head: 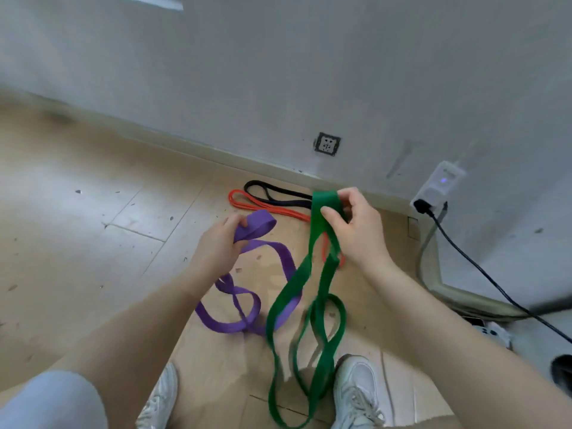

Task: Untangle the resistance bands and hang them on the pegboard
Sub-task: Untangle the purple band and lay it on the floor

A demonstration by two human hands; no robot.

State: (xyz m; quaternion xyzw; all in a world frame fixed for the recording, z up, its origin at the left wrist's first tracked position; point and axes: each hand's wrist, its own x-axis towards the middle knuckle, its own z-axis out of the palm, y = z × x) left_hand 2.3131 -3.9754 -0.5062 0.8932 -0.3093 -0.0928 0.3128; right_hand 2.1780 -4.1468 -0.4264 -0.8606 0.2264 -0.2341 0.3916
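My left hand [218, 246] grips one end of a wide purple band [258, 226], whose loops trail down onto the floor and twist near the green one. My right hand [356, 226] pinches the top of a green band [326, 202], which hangs in long twisted loops down between my shoes. The purple band passes behind the green band low down, where the two cross. On the floor by the wall lie a thin orange band [263, 205] and a thin black band [278, 191], side by side. No pegboard is in view.
A grey wall with a socket [327, 144] stands ahead. At the right a white adapter [438, 185] holds a black plug, with a black cable [483, 270] and a grey hose [433, 280] on the floor. My white shoes [356, 394] stand on wood-look flooring.
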